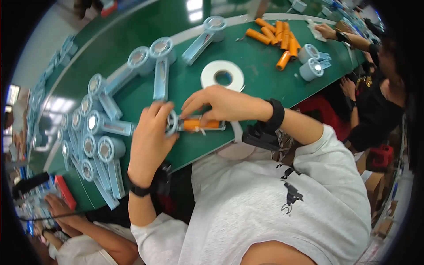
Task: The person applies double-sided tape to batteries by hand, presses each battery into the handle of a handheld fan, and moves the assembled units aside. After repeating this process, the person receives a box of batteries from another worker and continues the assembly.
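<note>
At the front edge of the table, my left hand [152,137] is closed round the ring-shaped head of a light-blue handheld fan casing [172,122]. The casing's handle points right, with an orange cylindrical battery [201,124] lying in it. My right hand [221,104] bends over this handle from above. Its thumb presses on the battery, while the other fingers curl toward the fan head and are partly blurred. A small white strip, perhaps a wire or tape, sticks out below the battery. Behind my right hand lies a roll of white tape [222,77].
Several light-blue fan casings [106,148] crowd the left side, and others [161,66] lie farther back. Orange batteries [282,37] are heaped at the back right beside two fan casings [311,69]. Co-workers' hands [326,32] show at right and lower left, near a red object [65,192].
</note>
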`<action>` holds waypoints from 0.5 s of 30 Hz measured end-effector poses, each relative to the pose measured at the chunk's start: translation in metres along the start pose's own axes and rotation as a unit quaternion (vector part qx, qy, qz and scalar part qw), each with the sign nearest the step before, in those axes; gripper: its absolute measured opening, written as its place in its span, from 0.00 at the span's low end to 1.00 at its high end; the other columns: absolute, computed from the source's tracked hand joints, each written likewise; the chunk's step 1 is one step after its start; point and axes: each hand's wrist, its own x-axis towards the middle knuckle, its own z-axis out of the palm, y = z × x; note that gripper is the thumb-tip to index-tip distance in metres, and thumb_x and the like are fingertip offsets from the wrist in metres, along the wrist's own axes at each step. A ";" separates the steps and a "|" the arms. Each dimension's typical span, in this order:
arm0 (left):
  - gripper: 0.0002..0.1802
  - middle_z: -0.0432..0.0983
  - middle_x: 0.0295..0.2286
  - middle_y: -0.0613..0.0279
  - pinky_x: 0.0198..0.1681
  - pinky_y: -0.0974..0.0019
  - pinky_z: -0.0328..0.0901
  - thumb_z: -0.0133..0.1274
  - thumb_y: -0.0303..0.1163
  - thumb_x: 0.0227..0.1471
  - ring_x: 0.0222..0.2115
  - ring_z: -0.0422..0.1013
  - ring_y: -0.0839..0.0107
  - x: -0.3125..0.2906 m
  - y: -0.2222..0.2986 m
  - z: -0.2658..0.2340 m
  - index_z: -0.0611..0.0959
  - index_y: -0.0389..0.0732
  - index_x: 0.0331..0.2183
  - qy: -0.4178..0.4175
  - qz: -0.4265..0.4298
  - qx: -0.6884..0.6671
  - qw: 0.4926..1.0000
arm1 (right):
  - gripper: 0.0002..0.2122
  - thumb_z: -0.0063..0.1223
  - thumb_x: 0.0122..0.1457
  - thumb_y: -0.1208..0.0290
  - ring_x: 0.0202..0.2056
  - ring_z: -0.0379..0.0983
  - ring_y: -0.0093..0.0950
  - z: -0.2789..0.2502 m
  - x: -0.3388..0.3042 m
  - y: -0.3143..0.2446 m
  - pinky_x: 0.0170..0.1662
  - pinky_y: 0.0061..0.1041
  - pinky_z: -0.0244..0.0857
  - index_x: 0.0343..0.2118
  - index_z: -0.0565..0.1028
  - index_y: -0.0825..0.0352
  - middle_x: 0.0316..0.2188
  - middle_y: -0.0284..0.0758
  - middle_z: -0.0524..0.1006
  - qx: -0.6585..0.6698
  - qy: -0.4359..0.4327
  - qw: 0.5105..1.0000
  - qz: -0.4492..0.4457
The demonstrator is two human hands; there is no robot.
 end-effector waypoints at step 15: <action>0.34 0.74 0.29 0.48 0.40 0.60 0.64 0.67 0.37 0.21 0.33 0.70 0.54 0.268 -0.161 -0.033 0.76 0.30 0.35 0.035 -0.130 0.266 0.954 | 0.13 0.59 0.39 0.72 0.31 0.73 0.38 -0.150 -0.040 0.146 0.37 0.30 0.65 0.30 0.76 0.72 0.28 0.45 0.75 -0.327 0.255 0.881 0.227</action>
